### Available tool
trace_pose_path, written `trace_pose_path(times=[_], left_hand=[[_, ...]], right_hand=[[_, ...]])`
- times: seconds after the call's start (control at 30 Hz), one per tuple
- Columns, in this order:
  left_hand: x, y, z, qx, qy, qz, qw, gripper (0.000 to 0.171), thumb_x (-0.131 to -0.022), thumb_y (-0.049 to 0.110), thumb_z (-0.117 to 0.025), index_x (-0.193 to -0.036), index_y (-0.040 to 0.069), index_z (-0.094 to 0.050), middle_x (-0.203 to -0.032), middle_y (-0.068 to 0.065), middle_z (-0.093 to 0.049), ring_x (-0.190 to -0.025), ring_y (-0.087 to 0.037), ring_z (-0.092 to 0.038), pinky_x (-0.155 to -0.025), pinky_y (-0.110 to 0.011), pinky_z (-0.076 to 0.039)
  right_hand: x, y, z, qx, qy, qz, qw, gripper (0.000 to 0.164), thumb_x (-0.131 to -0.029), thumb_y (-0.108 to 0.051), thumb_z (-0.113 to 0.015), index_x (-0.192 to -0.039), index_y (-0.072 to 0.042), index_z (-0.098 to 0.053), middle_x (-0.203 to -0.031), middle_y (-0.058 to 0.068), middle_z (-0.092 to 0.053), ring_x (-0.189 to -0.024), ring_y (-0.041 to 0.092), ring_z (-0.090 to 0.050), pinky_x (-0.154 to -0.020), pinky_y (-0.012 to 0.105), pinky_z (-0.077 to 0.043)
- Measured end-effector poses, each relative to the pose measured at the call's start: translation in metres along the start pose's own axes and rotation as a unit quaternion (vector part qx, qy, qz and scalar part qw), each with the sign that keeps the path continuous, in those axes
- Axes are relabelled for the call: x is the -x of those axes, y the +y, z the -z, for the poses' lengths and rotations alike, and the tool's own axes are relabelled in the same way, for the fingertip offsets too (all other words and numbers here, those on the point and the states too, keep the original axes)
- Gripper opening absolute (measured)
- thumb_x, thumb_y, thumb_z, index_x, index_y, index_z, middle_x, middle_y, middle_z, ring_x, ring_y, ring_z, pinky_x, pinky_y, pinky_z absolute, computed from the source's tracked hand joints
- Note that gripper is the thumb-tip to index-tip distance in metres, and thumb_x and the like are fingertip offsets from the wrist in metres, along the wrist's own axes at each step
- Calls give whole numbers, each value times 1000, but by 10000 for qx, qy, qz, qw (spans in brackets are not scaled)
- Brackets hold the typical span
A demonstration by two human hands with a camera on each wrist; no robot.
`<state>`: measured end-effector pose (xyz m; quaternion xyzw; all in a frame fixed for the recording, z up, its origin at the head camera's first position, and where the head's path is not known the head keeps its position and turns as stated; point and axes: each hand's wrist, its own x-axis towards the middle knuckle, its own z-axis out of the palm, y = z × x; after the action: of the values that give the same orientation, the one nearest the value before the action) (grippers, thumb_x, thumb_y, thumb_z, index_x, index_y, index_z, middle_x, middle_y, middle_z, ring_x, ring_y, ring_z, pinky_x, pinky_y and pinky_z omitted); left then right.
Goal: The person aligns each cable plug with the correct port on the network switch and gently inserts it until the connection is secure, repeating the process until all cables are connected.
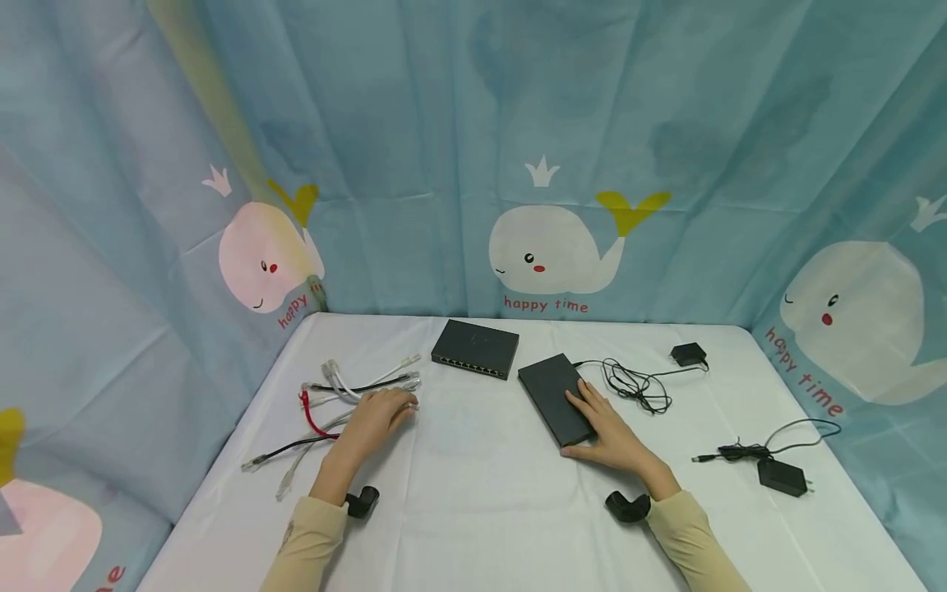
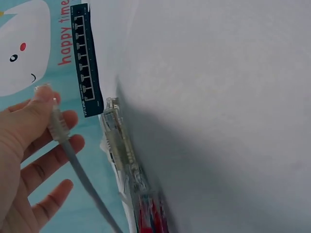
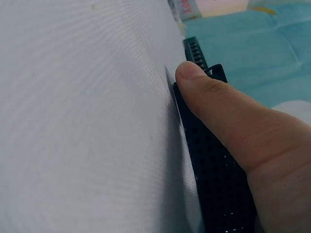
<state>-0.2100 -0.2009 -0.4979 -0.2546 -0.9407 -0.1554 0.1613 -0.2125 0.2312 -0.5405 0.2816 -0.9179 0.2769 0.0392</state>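
My left hand (image 1: pixel 376 418) is over the bundle of network cables on the left side of the table. Thumb and fingers pinch the clear plug of a grey network cable (image 2: pixel 83 177), whose cord hangs down from the hand. Other cables' clear plugs (image 2: pixel 116 131) lie beside it, one with a red end. My right hand (image 1: pixel 610 436) holds a flat black box (image 1: pixel 555 399) at its near right side, thumb along the near edge and fingers on the right edge. Holes perforate the box's near side (image 3: pixel 211 170). A thin black cord runs from its far end.
A black network switch (image 1: pixel 475 349) with a row of ports stands at the back middle. A coiled cord (image 1: pixel 638 386) leads to a black power adapter (image 1: pixel 689 354) at the back right. Another adapter (image 1: pixel 782 477) with its cord lies at the right. Curtains (image 1: pixel 414 164) surround the table.
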Motion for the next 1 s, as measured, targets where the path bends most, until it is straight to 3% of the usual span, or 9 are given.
trace_pose_path(times=[0.23, 0.5, 0.77, 1.0], left_hand=[[-7, 3, 4, 136, 323, -486, 9982, 9, -86, 15, -66, -94, 18, -68, -87, 6, -61, -84, -14, -58, -80, -44, -44], [-16, 3, 5, 258, 583, -1025, 9927, 11, -82, 11, -70, -90, 17, -66, -86, 6, -59, -75, -12, -56, -65, -32, -46], [-29, 10, 11, 324, 300, -1121, 9927, 16, -83, 10, -69, -94, 21, -63, -88, 8, -54, -76, -8, -52, -67, -26, -45], [-38, 21, 12, 162, 350, -1300, 9908, 14, -83, 15, -69, -94, 21, -63, -88, 8, -55, -75, -9, -52, -65, -25, -45]], right_hand=[[1, -2, 1, -22, 125, 96, 9999, 99, -69, -51, -76, -145, -8, -30, -153, 20, -15, -139, 41, -13, -107, 59, -16], [1, -2, 1, -54, 27, -9, 10000, 99, -70, -53, -75, -146, -11, -28, -154, 16, -12, -141, 38, -10, -109, 57, -14], [1, 0, 0, -10, 13, -16, 10000, 100, -70, -55, -74, -147, -11, -28, -154, 16, -12, -141, 38, -10, -109, 57, -15], [0, 0, 1, -18, 36, -4, 10000, 100, -70, -55, -74, -146, -11, -28, -154, 16, -12, -140, 38, -10, -109, 57, -14]])
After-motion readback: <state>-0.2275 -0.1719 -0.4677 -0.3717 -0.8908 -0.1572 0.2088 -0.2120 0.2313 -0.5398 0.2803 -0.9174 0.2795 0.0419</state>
